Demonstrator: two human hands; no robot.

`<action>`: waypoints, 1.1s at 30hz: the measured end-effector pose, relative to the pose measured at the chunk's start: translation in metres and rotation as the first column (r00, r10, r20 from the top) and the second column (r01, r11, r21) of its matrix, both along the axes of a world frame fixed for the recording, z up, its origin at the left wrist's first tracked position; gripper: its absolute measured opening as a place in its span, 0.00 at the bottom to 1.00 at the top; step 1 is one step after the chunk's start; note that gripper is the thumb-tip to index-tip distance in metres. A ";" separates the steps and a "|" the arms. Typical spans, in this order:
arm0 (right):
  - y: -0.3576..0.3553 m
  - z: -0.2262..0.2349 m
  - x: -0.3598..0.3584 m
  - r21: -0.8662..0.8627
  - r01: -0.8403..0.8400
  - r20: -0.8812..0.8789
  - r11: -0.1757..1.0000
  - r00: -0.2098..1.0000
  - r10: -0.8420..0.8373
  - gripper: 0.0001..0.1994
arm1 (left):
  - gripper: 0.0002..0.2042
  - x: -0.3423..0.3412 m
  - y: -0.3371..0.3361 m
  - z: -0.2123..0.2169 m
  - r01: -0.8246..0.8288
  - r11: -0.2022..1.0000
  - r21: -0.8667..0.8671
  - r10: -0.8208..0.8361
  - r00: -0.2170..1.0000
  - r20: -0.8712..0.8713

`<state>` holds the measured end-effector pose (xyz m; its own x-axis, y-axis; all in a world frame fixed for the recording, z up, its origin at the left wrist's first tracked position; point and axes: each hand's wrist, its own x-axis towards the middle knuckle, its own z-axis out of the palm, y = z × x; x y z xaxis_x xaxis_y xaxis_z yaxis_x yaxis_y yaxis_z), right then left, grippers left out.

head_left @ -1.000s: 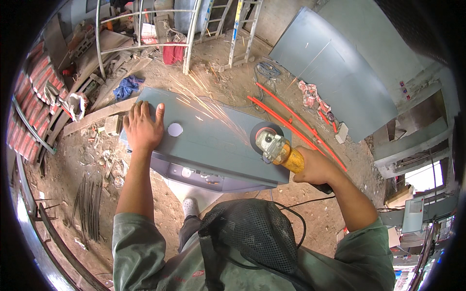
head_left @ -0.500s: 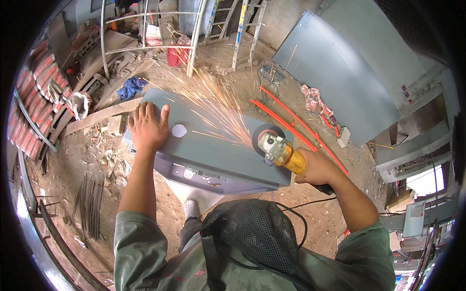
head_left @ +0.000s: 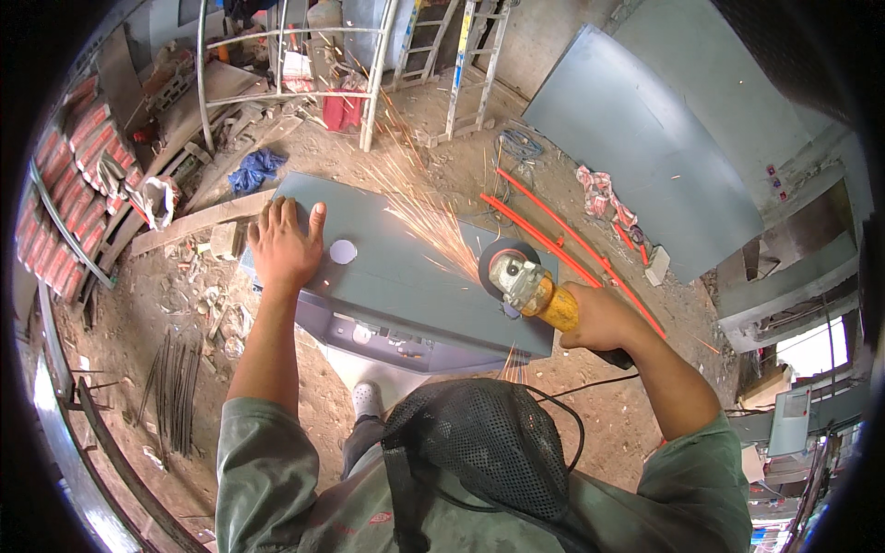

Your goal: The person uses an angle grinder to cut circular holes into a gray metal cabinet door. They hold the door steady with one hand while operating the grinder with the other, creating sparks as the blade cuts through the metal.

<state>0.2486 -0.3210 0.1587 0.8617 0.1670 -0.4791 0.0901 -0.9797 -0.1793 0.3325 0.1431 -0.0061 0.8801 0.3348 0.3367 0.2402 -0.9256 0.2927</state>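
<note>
My right hand (head_left: 604,323) is wrapped round the yellow body of an angle grinder (head_left: 544,300), its dark cord trailing back toward me. The grinder's disc (head_left: 498,263) meets the top of a grey metal box (head_left: 396,267) near its right end. Sparks (head_left: 429,221) fly from the disc away from me to the far left, and a few more drop below the box's near edge. Flat on the box's left end lies my left hand (head_left: 284,244), fingers stretched out, beside a round hole (head_left: 343,252). Fittings show inside the box's open near side.
Orange pipes (head_left: 553,244) lie on the dirt floor to the right, near a large grey sheet (head_left: 645,147) leaning on the wall. A ladder (head_left: 470,74) and a metal frame (head_left: 378,74) stand at the back. Thin rods (head_left: 171,396) and stacked red-striped sacks (head_left: 74,203) lie left.
The spark fan has narrowed, and new sparks show below the box's near edge. Both hands and the grinder keep nearly the same places; the view has shifted slightly.
</note>
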 end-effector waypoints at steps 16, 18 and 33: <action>-0.011 0.009 0.018 0.051 -0.087 0.038 0.995 0.996 0.085 0.33 | 0.36 -0.005 0.003 0.008 0.014 0.992 -0.126 -0.004 0.997 0.080; -0.017 0.002 0.021 0.039 -0.109 0.041 0.993 0.993 0.107 0.33 | 0.36 -0.002 0.001 0.007 0.011 0.992 -0.123 0.000 0.996 0.086; -0.013 0.006 0.026 -0.023 -0.123 0.001 0.992 0.992 0.123 0.32 | 0.36 0.000 -0.003 0.010 0.008 0.991 -0.136 0.003 0.997 0.082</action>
